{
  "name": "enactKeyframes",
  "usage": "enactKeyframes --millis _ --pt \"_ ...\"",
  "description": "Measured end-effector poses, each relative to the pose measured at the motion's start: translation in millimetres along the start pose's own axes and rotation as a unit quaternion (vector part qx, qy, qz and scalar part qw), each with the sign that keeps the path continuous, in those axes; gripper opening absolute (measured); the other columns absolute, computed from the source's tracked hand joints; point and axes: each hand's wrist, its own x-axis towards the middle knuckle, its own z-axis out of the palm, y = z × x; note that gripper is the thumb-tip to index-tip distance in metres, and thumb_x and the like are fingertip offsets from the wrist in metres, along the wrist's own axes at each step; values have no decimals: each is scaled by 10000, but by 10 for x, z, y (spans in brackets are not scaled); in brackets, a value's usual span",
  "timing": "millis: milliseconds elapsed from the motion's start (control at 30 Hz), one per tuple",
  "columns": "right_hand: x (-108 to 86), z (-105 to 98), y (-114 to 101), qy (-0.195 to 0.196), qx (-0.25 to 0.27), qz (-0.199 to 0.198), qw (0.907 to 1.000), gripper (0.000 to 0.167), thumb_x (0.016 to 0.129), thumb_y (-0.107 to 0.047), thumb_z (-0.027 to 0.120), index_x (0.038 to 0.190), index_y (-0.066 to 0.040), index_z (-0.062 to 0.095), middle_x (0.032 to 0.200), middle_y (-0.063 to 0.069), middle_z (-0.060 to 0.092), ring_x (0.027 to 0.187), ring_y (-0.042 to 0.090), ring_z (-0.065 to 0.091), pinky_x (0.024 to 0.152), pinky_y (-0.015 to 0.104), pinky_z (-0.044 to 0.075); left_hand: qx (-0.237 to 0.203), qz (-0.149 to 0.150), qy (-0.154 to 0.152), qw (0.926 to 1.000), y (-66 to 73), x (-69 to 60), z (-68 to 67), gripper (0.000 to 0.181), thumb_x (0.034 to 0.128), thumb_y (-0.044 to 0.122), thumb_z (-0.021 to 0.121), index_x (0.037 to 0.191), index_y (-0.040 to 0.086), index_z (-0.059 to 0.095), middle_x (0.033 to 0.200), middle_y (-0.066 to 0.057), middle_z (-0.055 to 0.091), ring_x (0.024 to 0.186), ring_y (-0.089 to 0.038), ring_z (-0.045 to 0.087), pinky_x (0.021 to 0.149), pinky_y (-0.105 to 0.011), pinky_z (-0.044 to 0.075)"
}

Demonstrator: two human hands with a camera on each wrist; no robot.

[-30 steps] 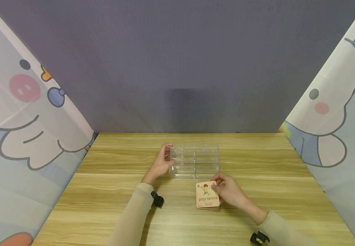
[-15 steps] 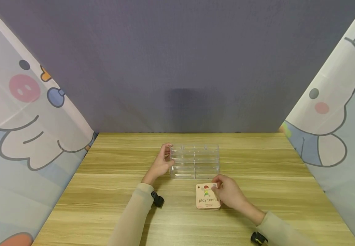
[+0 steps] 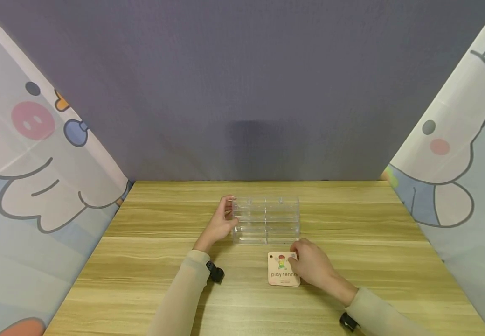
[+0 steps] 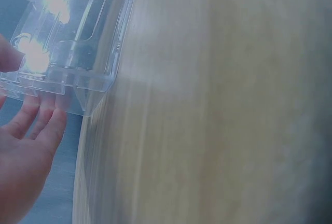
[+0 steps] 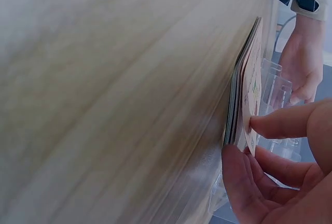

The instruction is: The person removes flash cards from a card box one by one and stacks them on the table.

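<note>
In the head view a clear plastic rack (image 3: 266,220) with tiered compartments stands on the table. My left hand (image 3: 218,226) holds its left side, thumb on the front and fingers behind, and the left wrist view shows the fingers (image 4: 52,130) against the clear edge. In front of the rack lies a stack of cards (image 5: 237,86). The top one, a "play tennis" card (image 3: 282,274) with a child drawn on it, is pinched at its right edge by my right hand (image 3: 315,263). In the right wrist view that card's near edge sits slightly apart from the stack.
The wood-grain table (image 3: 162,280) spreads out on both sides of the rack. A dark grey panel (image 3: 242,93) rises behind it. Cartoon-printed curtains (image 3: 444,140) flank the left and right edges.
My right hand has shifted slightly down with the top card, which now lies more squarely over the stack. The left hand and the rack have stayed in place.
</note>
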Motion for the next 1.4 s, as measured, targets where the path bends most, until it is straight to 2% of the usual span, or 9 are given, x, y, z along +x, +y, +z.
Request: enactKeyframes --millis 267,633,867,1033,1233,1300,1400 --pt "-1 33 13 -21 -311 -70 9995 175 832 -75 785 963 18 717 748 -33 517 606 100 466 481 231 417 -8 -51 6 10000 1 -8 18 623 901 -130 555 1455 24 318 1397 -378 338 1327 -537 342 1187 -588 268" --pt "10 44 17 -65 -555 -66 9984 140 824 -87 793 902 -22 697 761 -20 527 637 131 478 498 267 436 -19 -143 29 9999 -15 0 22 626 900 -111 558 1455 60 325 1398 -316 347 1334 -485 343 1197 -568 261" --pt "15 62 28 -75 -411 -70 9991 125 827 -77 786 899 -47 688 760 -34 514 618 117 466 489 257 415 204 -83 126 9997 -346 97 0 667 897 -61 604 1486 70 321 1385 -217 395 1317 -386 403 1181 -547 313" --pt "19 21 53 -71 -130 -89 9998 107 846 -66 775 900 -68 682 762 -41 517 623 107 468 506 249 415 413 -153 203 9988 -317 74 9 680 913 -42 602 1515 72 306 1417 -222 402 1348 -367 406 1177 -522 332" --pt "78 -70 106 169 -109 -262 9995 80 856 -49 753 886 -72 682 792 -31 583 698 93 534 604 265 494 733 -316 212 9966 -239 42 19 713 953 -4 600 1570 88 255 1488 -233 388 1395 -378 391 1169 -497 356" --pt "103 -98 124 183 -78 -266 9994 73 860 -49 748 891 -75 686 795 -31 594 703 90 541 612 264 500 950 -350 219 9946 -205 30 23 728 959 16 604 1584 69 236 1502 -233 391 1394 -375 399 1162 -492 368" --pt "138 -135 153 195 30 -259 9995 69 864 -47 743 902 -78 693 796 -33 592 697 90 535 604 254 491 1488 -404 292 9876 -149 10 30 745 962 90 625 1591 49 227 1514 -224 398 1391 -383 404 1146 -519 380"
